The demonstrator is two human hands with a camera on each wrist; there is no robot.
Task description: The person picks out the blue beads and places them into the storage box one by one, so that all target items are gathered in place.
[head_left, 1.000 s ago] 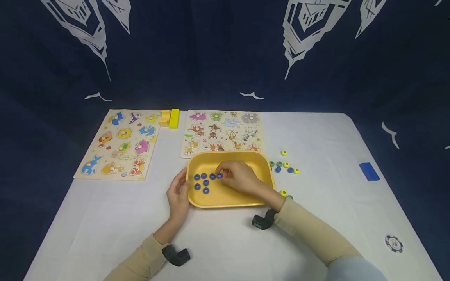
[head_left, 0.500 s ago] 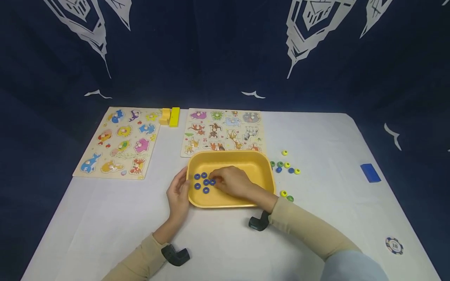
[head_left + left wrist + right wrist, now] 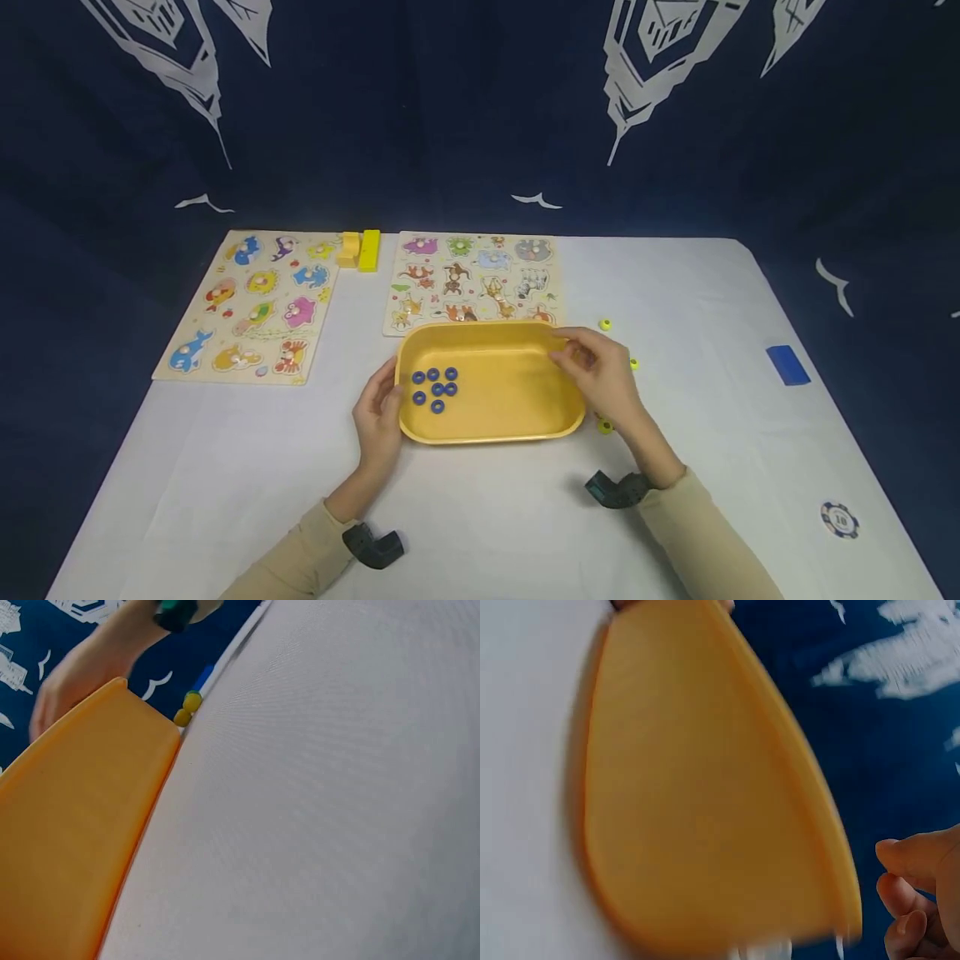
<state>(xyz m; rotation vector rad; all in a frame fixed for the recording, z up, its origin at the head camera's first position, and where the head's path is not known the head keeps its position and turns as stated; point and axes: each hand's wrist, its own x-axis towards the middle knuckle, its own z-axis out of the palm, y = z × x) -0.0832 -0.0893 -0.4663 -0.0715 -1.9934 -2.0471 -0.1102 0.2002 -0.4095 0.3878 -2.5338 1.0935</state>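
My left hand (image 3: pixel 380 417) holds the left side of a yellow tray (image 3: pixel 517 425), its fingers and thumb at the rim. Several small blue rings (image 3: pixel 438 389) lie flat in the tray's left part. Over the tray's upper right rim hovers my right hand (image 3: pixel 596 375), with thumb and index finger apart. Nothing shows between the right fingers (image 3: pixel 911 859) in the right wrist view. The left wrist view has the tray's outer wall (image 3: pixel 82 817), with the right hand behind it.
Green, yellow and blue beads lie right of the tray, partly hidden by the right hand; one yellow bead (image 3: pixel 605 325) shows. Two animal puzzle boards (image 3: pixel 318 329) and yellow blocks (image 3: pixel 369 252) lie at the back. A blue block (image 3: pixel 787 365) and poker chip (image 3: pixel 840 520) lie far right.
My right hand has left the blue ring it was placing beside the others and swung right to the tray's right rim. The left hand has stayed on the tray.
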